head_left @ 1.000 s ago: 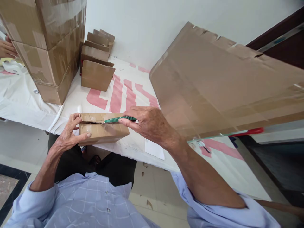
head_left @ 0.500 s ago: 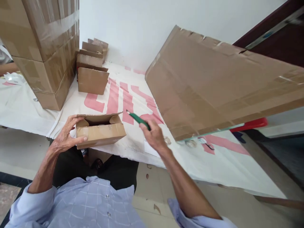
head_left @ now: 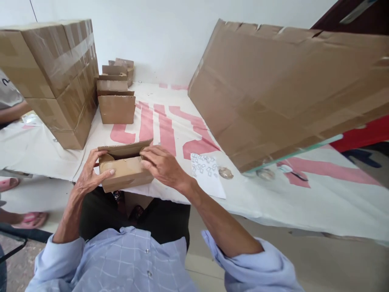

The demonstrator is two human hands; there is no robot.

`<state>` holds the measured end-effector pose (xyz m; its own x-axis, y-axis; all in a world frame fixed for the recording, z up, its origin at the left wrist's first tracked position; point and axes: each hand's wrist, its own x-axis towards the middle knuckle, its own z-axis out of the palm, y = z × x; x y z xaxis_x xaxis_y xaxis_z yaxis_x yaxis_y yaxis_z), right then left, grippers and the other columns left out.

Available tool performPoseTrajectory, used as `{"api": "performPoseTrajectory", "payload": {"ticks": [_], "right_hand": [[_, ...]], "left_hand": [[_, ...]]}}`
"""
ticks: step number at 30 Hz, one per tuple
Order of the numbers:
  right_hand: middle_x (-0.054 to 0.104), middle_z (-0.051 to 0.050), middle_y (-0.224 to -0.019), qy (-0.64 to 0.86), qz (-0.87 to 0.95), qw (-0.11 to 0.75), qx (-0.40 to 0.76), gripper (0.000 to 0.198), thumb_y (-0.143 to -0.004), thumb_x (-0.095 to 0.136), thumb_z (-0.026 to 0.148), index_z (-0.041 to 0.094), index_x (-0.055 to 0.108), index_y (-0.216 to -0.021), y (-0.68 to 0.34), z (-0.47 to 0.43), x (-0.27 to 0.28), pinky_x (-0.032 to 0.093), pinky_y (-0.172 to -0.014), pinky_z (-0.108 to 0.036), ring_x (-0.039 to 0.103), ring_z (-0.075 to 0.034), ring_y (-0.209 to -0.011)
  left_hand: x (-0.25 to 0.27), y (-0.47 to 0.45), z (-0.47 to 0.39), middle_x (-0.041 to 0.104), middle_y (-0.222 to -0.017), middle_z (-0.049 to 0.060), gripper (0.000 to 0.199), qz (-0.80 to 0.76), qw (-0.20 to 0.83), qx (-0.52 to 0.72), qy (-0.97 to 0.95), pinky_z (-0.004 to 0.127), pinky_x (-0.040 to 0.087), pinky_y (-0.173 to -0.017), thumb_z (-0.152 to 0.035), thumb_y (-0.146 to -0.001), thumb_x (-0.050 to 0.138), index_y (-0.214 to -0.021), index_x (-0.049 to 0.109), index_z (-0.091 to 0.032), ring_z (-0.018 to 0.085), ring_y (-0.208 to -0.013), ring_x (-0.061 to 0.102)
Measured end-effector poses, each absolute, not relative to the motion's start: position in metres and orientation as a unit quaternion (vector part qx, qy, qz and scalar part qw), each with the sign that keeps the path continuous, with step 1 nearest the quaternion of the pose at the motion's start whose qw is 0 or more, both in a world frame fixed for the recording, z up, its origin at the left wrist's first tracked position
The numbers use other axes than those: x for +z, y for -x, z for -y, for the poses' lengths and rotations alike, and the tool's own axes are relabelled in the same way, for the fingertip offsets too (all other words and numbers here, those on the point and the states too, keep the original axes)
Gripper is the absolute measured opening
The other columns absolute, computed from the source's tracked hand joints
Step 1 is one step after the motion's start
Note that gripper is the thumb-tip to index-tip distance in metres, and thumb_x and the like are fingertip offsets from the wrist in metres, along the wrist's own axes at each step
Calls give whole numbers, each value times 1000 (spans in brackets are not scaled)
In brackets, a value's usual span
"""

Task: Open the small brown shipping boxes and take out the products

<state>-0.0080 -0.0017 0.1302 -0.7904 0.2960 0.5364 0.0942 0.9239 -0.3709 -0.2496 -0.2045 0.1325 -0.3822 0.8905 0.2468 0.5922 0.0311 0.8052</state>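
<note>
A small brown cardboard box point(head_left: 129, 172) with its lid flap raised is at the table's near edge, tilted slightly towards me. My left hand point(head_left: 89, 172) grips its left end, thumb on the front face and fingers behind the raised flap. At the box's right end, my right hand point(head_left: 162, 166) has its fingers bent over the upper corner, by the side flap. Part of the box's inside shows as a dark gap; its contents are hidden. My right palm is out of sight, and no tool shows in that hand.
Several small open boxes point(head_left: 117, 109) stand in a row beside a tall stack of taped cartons point(head_left: 63, 81). A large cardboard sheet point(head_left: 282, 93) leans at the right. Nearer are a paper with small stickers point(head_left: 205, 172) and a tape roll point(head_left: 225, 173). Another person's arm point(head_left: 15, 112) shows far left.
My right hand has moved left onto the box's right end. The green pen-like tool it held is no longer visible. My left hand keeps its grip, and the view has shifted.
</note>
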Motion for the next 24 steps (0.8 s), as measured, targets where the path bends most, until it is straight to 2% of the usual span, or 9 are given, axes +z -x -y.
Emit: {"api": "performPoseTrajectory", "payload": {"ticks": [3,5,12,17,21,24], "right_hand": [[78,-14,-114,50,961,219,159,23,-107,60,22,18,77,-121,29,10,143,59,-98,-45,73,-29,-108],[78,-12,-111,38,962,203,177,22,-106,61,20,19,78,-119,35,10,147,59,-93,-41,73,-27,-104],[83,-8,-106,58,930,236,277,19,-102,67,19,22,85,-107,47,2,152,58,-88,-35,77,-24,-97],[85,-7,-99,64,907,282,306,17,-99,70,20,22,86,-96,58,-1,146,57,-84,-34,78,-23,-91],[84,-6,-95,48,908,308,278,22,-101,64,17,22,83,-91,60,-1,138,57,-84,-34,78,-22,-89],[83,-7,-95,39,919,317,231,25,-104,60,19,22,80,-91,61,0,132,57,-86,-35,77,-23,-89]], "left_hand": [[135,247,207,54,-155,12,64,-708,151,431,-539,55,58,-111,-65,-86,81,-136,62,-29,37,-145,56],[135,247,208,54,-155,11,61,-709,143,427,-543,53,58,-110,-63,-88,78,-136,62,-29,35,-144,57],[134,259,191,55,-152,11,61,-691,159,434,-556,46,59,-108,-59,-87,80,-135,62,-27,33,-142,58],[135,264,183,57,-149,11,56,-675,168,447,-563,43,58,-107,-58,-88,80,-132,66,-26,31,-143,57],[135,263,183,58,-149,11,44,-662,176,464,-562,43,59,-107,-59,-86,82,-114,76,-25,32,-145,57],[134,262,183,58,-148,12,41,-664,175,475,-551,45,59,-106,-61,-83,83,-98,78,-23,35,-146,56]]}}
